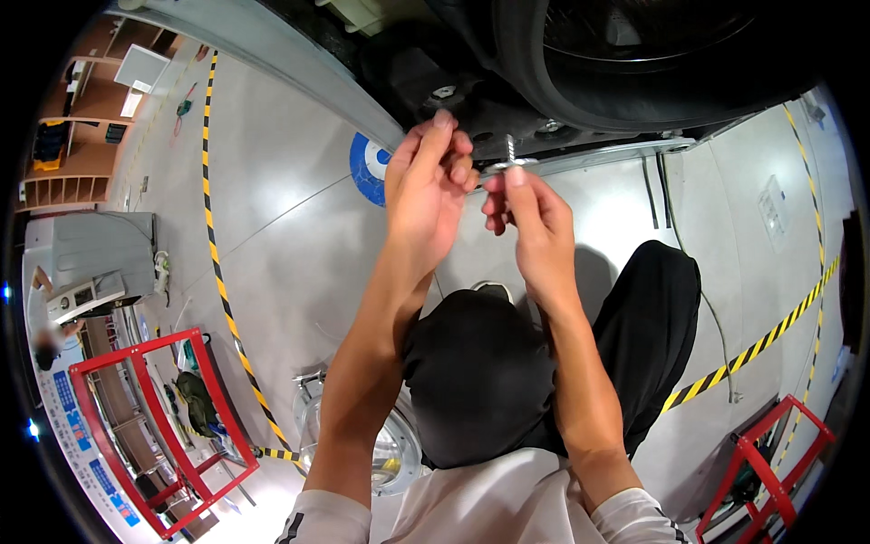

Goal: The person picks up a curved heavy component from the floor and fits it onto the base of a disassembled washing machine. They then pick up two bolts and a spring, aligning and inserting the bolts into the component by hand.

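My right hand (542, 227) pinches a silvery threaded bolt (510, 152) with a wide flat washer or flange, its threaded end pointing up. Beside it my left hand (424, 181) is raised with the fingers curled and the thumb pressed in. Whatever those fingers hold, if anything, is hidden. Just beyond both hands is the opened lower front of a washing machine, where a black part (489, 104) carries a metal fastener (443, 92) above my left thumb. A second fastener (549, 126) sits farther right, below the dark round door seal (526, 54).
A detached round glass door (408, 458) lies on the floor by my left arm. Red metal frames (195, 453) stand at lower left and lower right (766, 471). Yellow-black tape (213, 218) marks the floor. A cable (711, 299) runs along the right. Another person (54, 331) is at far left.
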### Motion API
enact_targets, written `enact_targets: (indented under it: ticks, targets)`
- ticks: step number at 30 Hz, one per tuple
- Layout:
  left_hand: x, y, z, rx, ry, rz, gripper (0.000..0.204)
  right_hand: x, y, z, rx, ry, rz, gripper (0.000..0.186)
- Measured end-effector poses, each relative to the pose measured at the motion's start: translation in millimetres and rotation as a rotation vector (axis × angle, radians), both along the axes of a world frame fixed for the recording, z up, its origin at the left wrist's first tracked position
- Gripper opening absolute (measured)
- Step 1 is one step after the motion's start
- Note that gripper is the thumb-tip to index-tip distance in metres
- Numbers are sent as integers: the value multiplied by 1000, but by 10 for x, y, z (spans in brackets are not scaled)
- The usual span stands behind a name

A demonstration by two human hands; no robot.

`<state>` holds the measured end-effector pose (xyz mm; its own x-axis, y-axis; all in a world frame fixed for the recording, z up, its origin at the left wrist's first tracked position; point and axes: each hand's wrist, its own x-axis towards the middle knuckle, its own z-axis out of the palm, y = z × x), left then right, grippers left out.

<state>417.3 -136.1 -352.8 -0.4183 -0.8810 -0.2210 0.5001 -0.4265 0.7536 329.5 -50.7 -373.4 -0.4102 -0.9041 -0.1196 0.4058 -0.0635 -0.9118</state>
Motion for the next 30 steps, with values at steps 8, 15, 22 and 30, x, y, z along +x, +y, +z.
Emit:
enact_targets:
  ticks: [8, 15, 22, 30]
  targets:
    - [128, 40, -140, -230, -220, 90, 26, 31, -504, 157, 92, 528, -18, 32]
    - [138, -26, -151, -257, -307, 175, 26, 77, -629, 147, 167, 706, -60, 33]
    - [120, -1, -103, -348, -507, 263, 27, 147, -677, 148, 72, 764, -187, 27]
    - [151, -24, -133, -406, -526, 278, 28, 127, -750, 92, 145, 404, -66, 33]
